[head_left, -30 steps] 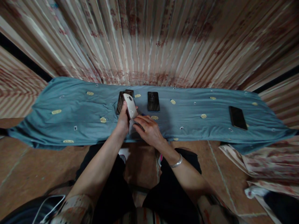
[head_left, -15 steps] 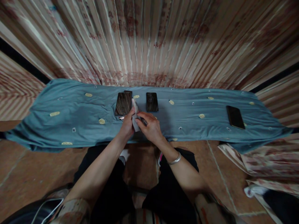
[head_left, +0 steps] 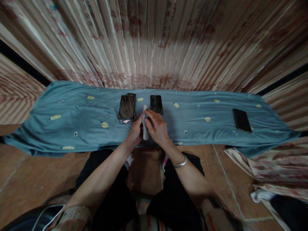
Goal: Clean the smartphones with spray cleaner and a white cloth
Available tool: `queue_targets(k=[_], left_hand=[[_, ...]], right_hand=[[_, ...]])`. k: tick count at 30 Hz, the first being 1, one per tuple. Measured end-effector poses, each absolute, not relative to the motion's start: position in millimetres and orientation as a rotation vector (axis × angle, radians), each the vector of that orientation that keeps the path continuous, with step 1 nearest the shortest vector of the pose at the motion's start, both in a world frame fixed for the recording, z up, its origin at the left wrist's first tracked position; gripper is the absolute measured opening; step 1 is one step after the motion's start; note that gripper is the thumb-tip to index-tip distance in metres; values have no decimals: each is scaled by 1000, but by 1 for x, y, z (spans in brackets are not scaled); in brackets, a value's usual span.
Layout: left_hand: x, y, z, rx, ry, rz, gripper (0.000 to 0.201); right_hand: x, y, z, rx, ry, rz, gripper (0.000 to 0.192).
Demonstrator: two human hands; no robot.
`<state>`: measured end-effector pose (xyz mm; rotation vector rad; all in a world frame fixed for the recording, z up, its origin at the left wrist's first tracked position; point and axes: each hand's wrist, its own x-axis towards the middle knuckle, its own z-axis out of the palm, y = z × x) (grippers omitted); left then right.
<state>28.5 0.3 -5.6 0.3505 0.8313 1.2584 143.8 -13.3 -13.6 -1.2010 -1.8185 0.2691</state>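
White phone (head_left: 145,123), at frame centre above the blue cloth (head_left: 72,125), now stands edge-on between both hands; a second ago its back faced up. Left hand (head_left: 136,132) and right hand (head_left: 157,128) clasp it, mid-flip.

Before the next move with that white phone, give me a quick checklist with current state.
1. Left hand grips the slim white phone: ok, fingers closed on its left side.
2. Right hand grips the same phone: ok, closed on its right side.
3. Phone orientation: turned edge-on to the camera; which face points which way, cannot tell.
4. Phone lifted off the blue patterned cloth: cannot tell, the hands hide its lower end.
5. Neighbours apart from the hands: dark phone stack on the left ok; dark phone behind the right hand not ok, fingertips overlap its near edge.
6. Black phone at far right: ok, well apart.
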Motion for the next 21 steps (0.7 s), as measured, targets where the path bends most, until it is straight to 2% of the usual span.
queue_targets(k=[5,12,21], left_hand=[[30,-3,-8,365,843,1217,13],[30,-8,-19,448,865,1148,25],[34,-10,-18,497,891,1144,26]], right_hand=[[145,-12,-14,-1162,-1866,226,40],[152,-6,-15,-1155,-1909,183,45],[158,-3,-16,-1157,-1862,136,48]])
